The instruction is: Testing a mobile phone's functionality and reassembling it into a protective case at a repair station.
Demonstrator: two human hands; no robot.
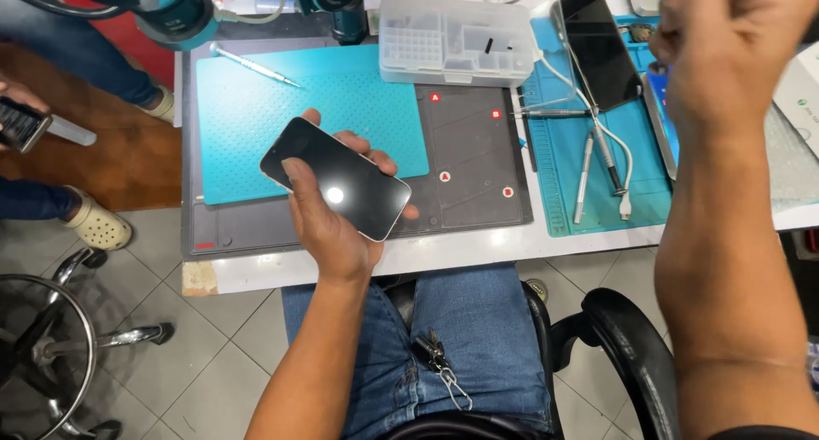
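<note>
Phone [335, 178]: gripped in left hand [328, 227], long axis ten-to-four o'clock, above the tabletop [358, 261]; right hand [725, 39]: clenched at two o'clock, well apart, contents unclear.

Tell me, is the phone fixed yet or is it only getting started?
It looks early. The left hand holds the phone over the blue mat, screen dark and still in one piece. The screwdriver lies untouched on the mat and the parts box looks nearly empty. The right hand is raised in a fist; what it holds is unclear. Opening it seems still ahead.
</note>
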